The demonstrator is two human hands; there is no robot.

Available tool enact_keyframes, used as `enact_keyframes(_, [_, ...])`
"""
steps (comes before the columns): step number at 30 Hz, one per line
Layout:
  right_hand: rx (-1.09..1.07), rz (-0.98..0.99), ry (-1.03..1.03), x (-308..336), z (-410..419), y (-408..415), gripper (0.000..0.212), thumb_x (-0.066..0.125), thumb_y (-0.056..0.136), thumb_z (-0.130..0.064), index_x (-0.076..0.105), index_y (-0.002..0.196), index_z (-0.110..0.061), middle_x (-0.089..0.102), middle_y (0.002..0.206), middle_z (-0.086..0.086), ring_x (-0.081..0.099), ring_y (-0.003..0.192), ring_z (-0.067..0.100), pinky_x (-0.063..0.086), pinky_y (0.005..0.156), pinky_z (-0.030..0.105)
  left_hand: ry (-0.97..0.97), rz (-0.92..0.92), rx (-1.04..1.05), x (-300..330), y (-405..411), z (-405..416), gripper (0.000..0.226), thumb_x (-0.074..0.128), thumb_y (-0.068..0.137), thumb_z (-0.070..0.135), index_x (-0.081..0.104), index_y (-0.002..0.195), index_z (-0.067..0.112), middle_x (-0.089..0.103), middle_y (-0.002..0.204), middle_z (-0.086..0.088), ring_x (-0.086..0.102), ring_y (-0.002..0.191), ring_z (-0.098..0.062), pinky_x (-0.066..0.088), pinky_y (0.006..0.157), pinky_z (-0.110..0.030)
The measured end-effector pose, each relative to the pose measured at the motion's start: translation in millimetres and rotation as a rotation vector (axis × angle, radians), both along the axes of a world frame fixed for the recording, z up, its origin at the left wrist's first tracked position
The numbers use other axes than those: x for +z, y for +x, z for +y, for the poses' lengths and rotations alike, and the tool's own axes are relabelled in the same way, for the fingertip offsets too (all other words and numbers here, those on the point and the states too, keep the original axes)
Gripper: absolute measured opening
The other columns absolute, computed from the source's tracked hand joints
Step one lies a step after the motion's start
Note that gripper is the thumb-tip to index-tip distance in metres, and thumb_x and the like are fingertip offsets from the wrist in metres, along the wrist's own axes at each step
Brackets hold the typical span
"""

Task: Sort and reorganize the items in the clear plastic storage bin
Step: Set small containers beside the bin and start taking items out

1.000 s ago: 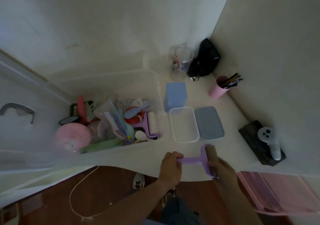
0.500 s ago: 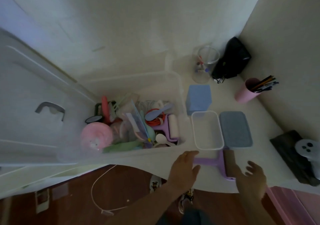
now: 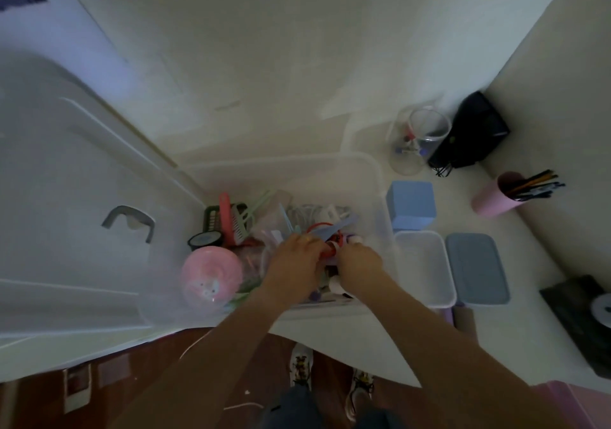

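Forearms reach in from the near edge, and both hands are down inside the clear plastic storage bin (image 3: pixel 373 177) at the middle of the white table (image 3: pixel 529 336). The left hand (image 3: pixel 294 263) has its fingers bent down among the clutter; the right hand (image 3: pixel 358 261) is just beside it, fingers curled into the same heap near an orange-red cord (image 3: pixel 325 251). What either grasps I cannot tell. Left of the hands in the bin lies a pink round lid (image 3: pixel 211 275), with a red comb (image 3: pixel 226 217) farther back. Right of the bin sit a clear empty container (image 3: pixel 421 268) and a blue-grey lid (image 3: pixel 476 268), a blue box (image 3: pixel 411 205) beyond them. Farthest are a glass jar (image 3: pixel 418 141) and a pink pencil cup (image 3: pixel 492 198).
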State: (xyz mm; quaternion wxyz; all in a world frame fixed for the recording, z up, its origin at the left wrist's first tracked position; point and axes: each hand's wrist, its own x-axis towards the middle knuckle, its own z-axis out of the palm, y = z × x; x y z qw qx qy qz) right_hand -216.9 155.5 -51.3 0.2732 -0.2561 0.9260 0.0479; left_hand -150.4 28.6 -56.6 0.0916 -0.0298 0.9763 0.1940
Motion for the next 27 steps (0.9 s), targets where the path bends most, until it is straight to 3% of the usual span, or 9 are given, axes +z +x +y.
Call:
enact_keyframes(3, [-0.012,0.173,0.076,-34,-4,-2,0.033,0.057,0.095,-0.033,0.057,0.121,-0.012,0.062,0.115,0.006,0.062,0.105,0.023,0.048,0.087,0.033,-0.152,-0.092,-0.091,-10,-7,-5,0.030,0.055,0.092,0.028,0.062,0.122,0.030,0.063,0.125,0.000,0.054,0.115,-0.025,0.045,0.090,-0.038])
enact_keyframes(7, [-0.032,0.233,0.102,-49,-6,-2,0.037,0.059,0.091,-0.027,0.051,0.123,-0.009,0.061,0.114,0.009,0.059,0.105,0.025,0.045,0.088,0.033,-0.194,-0.114,-0.069,-19,-7,-7,0.040,0.053,0.092,0.030,0.054,0.132,0.027,0.058,0.130,-0.003,0.050,0.121,-0.027,0.043,0.095,-0.038])
enact_keyframes(10, [-0.052,0.260,0.037,-41,-5,3,0.047,0.074,0.078,-0.029,0.053,0.114,-0.006,0.059,0.105,0.013,0.057,0.098,0.029,0.045,0.079,0.033,-0.182,-0.108,-0.056,-20,-7,-9,0.043,0.057,0.090,0.030,0.053,0.133,0.025,0.058,0.131,-0.004,0.050,0.122,-0.027,0.043,0.096,-0.039])
enact_keyframes(14, [-0.071,0.270,-0.046,-22,-1,7,0.028,0.066,0.084,-0.016,0.058,0.111,-0.012,0.056,0.111,0.011,0.055,0.102,0.029,0.047,0.078,0.035,-0.158,-0.076,-0.014,-23,-6,-10,0.041,0.058,0.090,0.033,0.055,0.129,0.023,0.061,0.128,-0.005,0.053,0.118,-0.027,0.044,0.093,-0.037])
enact_keyframes(15, [-0.047,0.301,-0.086,-16,0,7,0.025,0.069,0.082,-0.014,0.062,0.106,-0.013,0.058,0.107,0.010,0.058,0.097,0.029,0.048,0.073,0.035,-0.150,-0.060,-0.009,-24,-6,-9,0.040,0.057,0.091,0.034,0.055,0.130,0.024,0.061,0.127,-0.005,0.054,0.118,-0.028,0.044,0.092,-0.037])
enact_keyframes(18, [0.050,0.455,-0.261,5,8,5,0.027,0.086,0.051,-0.010,0.069,0.072,-0.014,0.060,0.075,0.007,0.058,0.066,0.027,0.042,0.052,0.031,-0.110,0.037,0.017,-20,-5,-8,0.037,0.054,0.094,0.039,0.058,0.128,0.026,0.064,0.122,-0.004,0.057,0.111,-0.029,0.045,0.090,-0.040])
enact_keyframes(22, [0.174,0.633,-0.506,25,37,10,0.016,0.060,0.067,-0.012,0.072,0.078,-0.014,0.061,0.082,0.005,0.056,0.075,0.026,0.043,0.061,0.035,-0.103,0.311,0.057,-13,-1,-7,0.032,0.047,0.097,0.044,0.068,0.112,0.026,0.071,0.100,-0.002,0.065,0.092,-0.026,0.050,0.084,-0.038])
enact_keyframes(24, [0.205,0.669,-0.564,33,50,14,0.029,0.048,0.074,-0.012,0.074,0.086,-0.013,0.062,0.091,0.005,0.058,0.084,0.026,0.046,0.068,0.035,-0.110,0.314,0.008,-6,0,-11,0.037,0.039,0.100,0.042,0.068,0.110,0.023,0.071,0.096,-0.003,0.063,0.087,-0.027,0.049,0.080,-0.038])
enact_keyframes(27, [0.227,0.758,-0.670,41,67,19,0.033,0.043,0.082,-0.006,0.074,0.093,-0.011,0.066,0.097,0.007,0.062,0.093,0.028,0.050,0.075,0.035,-0.331,0.261,-0.266,-10,3,-25,0.033,0.041,0.092,0.028,0.068,0.099,0.010,0.068,0.096,-0.009,0.062,0.078,-0.033,0.046,0.068,-0.039])
